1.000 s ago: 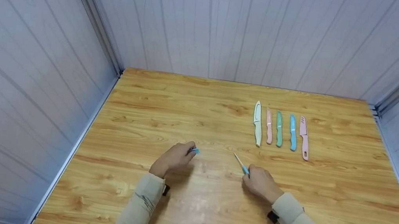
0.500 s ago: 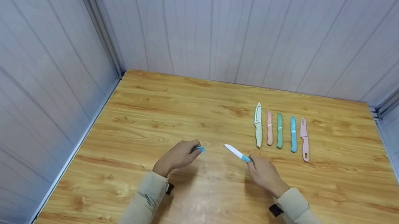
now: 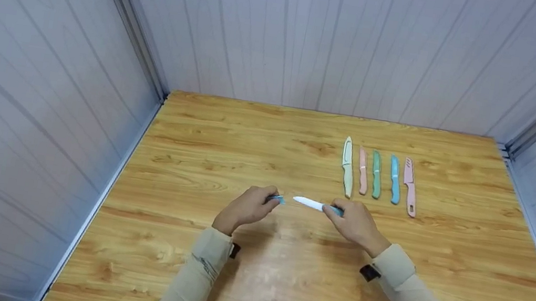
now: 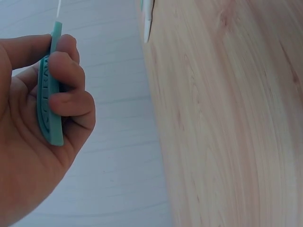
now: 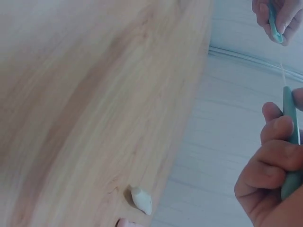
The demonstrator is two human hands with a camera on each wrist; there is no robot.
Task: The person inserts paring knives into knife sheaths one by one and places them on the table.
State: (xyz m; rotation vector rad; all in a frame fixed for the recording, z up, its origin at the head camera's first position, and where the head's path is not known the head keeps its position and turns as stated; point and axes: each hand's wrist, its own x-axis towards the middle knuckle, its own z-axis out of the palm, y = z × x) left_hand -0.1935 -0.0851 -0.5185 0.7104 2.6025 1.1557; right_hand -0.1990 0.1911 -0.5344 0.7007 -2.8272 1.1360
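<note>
In the head view my left hand (image 3: 249, 205) grips a blue-green knife sheath (image 4: 56, 125) with curled fingers, its open end toward the right. My right hand (image 3: 357, 223) holds a knife by its blue-green handle (image 5: 289, 101). The knife's bare white blade (image 3: 308, 203) points left at the sheath's mouth, with a small gap between tip and sheath. Both are held above the wooden table (image 3: 268, 288). Fingers hide much of the handle and sheath in the head view.
Sheathed knives lie in a row at the back right: a cream knife (image 3: 347, 170), a pink knife (image 3: 362, 178), a green knife (image 3: 376, 177), a blue knife (image 3: 395, 183) and a lilac-pink knife (image 3: 410, 190). Pale panel walls (image 3: 306, 39) stand behind and beside the table.
Both hands have risen slightly away from me and the left has moved right. The blade has turned from edge-on to broadside, nearly level, and its tip is closer to the sheath.
</note>
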